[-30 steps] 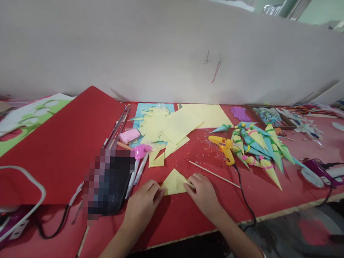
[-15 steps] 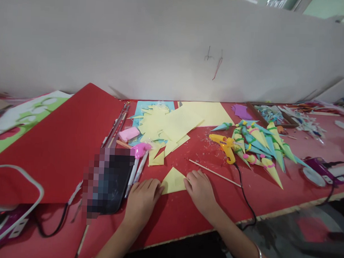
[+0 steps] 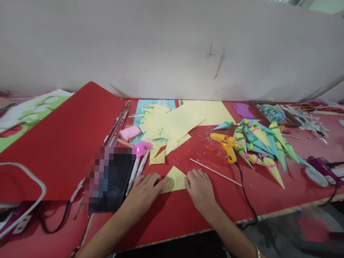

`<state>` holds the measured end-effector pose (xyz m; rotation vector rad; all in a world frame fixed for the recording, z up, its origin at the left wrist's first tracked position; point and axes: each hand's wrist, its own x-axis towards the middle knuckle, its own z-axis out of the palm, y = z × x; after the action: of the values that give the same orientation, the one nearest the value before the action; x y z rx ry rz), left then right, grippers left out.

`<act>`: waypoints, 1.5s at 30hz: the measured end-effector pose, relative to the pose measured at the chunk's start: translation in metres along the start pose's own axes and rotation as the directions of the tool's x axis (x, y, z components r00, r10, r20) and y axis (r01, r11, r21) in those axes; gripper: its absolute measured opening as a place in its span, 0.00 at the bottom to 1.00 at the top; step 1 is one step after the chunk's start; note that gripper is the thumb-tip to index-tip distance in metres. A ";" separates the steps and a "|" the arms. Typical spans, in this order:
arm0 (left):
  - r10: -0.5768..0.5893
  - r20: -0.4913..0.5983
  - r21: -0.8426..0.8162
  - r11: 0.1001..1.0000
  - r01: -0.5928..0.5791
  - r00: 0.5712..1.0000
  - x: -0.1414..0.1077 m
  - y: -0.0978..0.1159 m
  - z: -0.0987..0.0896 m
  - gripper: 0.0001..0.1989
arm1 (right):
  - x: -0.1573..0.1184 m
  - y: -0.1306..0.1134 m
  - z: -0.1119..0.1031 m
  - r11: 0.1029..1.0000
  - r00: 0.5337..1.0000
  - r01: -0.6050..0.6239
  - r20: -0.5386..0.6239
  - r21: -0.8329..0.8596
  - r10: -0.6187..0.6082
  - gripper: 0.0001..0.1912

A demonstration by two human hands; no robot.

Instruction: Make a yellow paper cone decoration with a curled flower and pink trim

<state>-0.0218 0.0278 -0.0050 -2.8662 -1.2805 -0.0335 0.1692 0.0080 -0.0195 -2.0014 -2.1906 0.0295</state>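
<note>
A small piece of pale yellow paper [image 3: 175, 178], with a pointed top, lies flat on the red tabletop between my hands. My left hand [image 3: 146, 190] rests at its left corner, thumb side pressed on the paper and the other fingers bent beside it. At the right corner, my right hand [image 3: 199, 187] has its fingers curled together over the paper's edge. Both hands hold the sheet against the table. A thin wooden stick [image 3: 215, 172] lies just beyond my right hand. Two white pens [image 3: 136, 169] and a dark phone-like slab [image 3: 115, 179] lie left of my left hand.
Yellow paper sheets [image 3: 180, 120] are heaped at the back. A yellow glue gun [image 3: 226, 144] with a black cord lies beside a pile of yellow and blue paper cones [image 3: 264, 142]. A large red sheet [image 3: 60, 147] covers the left, near a white cable [image 3: 30, 172].
My left hand has shifted slightly, its thumb side reaching further onto the yellow paper and its fingers more spread. The right hand stays at the paper's right corner. The view has tilted slightly.
</note>
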 end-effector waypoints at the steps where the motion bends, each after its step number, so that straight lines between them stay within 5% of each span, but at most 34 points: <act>1: 0.077 0.024 0.031 0.997 -0.077 0.997 0.001 -0.003 -0.002 0.20 | 0.000 -0.001 0.000 1.000 1.000 -0.005 0.001 -0.009 0.005 0.08; 6: 0.331 0.116 0.084 0.936 -0.341 0.936 0.005 -0.022 -0.014 0.29 | 0.001 -0.001 0.000 1.000 1.000 -0.001 -0.010 -0.024 0.000 0.08; 16: 0.479 0.159 -0.037 0.877 -0.479 0.864 0.015 -0.039 -0.020 0.19 | -0.002 -0.001 -0.001 0.998 0.991 0.049 -0.120 -0.045 -0.054 0.04; 19: 0.490 0.119 -0.060 0.872 -0.486 0.864 0.015 -0.042 -0.017 0.18 | -0.008 -0.007 -0.001 0.967 0.946 0.244 -0.199 -0.080 -0.255 0.11; 22: 0.480 0.104 -0.069 0.877 -0.475 0.871 0.015 -0.044 -0.015 0.18 | -0.017 -0.016 -0.001 0.870 0.851 0.493 -0.190 -0.030 -0.489 0.12; 25: 0.471 0.105 -0.079 0.882 -0.465 0.876 0.015 -0.045 -0.016 0.19 | -0.024 -0.023 -0.002 0.824 0.824 0.564 -0.103 0.051 -0.558 0.15; 32: 0.487 0.093 -0.095 0.872 -0.479 0.868 0.016 -0.044 -0.017 0.19 | -0.026 -0.009 -0.012 0.848 0.857 0.498 0.046 0.180 -0.513 0.20; 45: 0.469 0.129 -0.164 0.879 -0.448 0.874 0.017 -0.044 -0.024 0.21 | -0.041 0.049 -0.020 0.935 0.947 0.322 -0.036 0.148 -0.320 0.15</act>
<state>-0.0438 0.0697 0.0188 -3.2648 -0.5887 0.1300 0.2233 -0.0299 -0.0110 -1.5416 -2.3991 0.1380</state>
